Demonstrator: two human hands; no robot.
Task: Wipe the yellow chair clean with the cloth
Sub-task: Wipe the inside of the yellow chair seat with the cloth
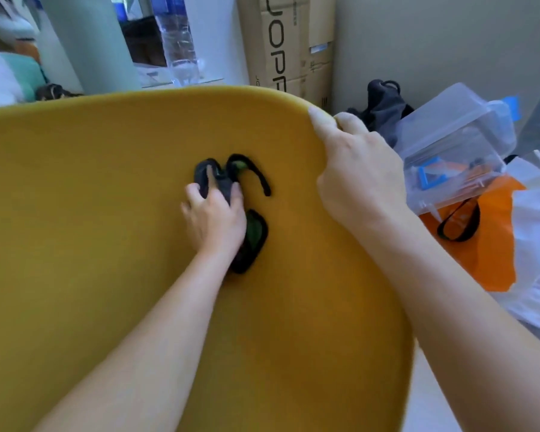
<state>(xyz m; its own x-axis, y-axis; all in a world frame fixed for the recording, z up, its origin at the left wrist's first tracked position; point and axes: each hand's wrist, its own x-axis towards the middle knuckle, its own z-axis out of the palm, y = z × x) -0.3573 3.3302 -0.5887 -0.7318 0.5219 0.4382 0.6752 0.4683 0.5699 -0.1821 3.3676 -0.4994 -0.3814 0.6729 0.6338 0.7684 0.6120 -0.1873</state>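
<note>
Holds a dark cloth against the middle of the yellow chair with the left hand, fingers curled over the bunched upper part, palm covering the middle. Leaves a green-lined flap showing just right of the wrist and a thin dark loop arching up and right of the fingertips, both lying on the yellow surface. Grips the chair's curved rim at upper right of the frame with the right hand, thumb on the near face, the other fingers wrapped over the edge. Puts that hand up and right of the cloth, apart from it. Faces a cardboard box at top centre beyond the rim, with a clear plastic box and an orange bag at right.
</note>
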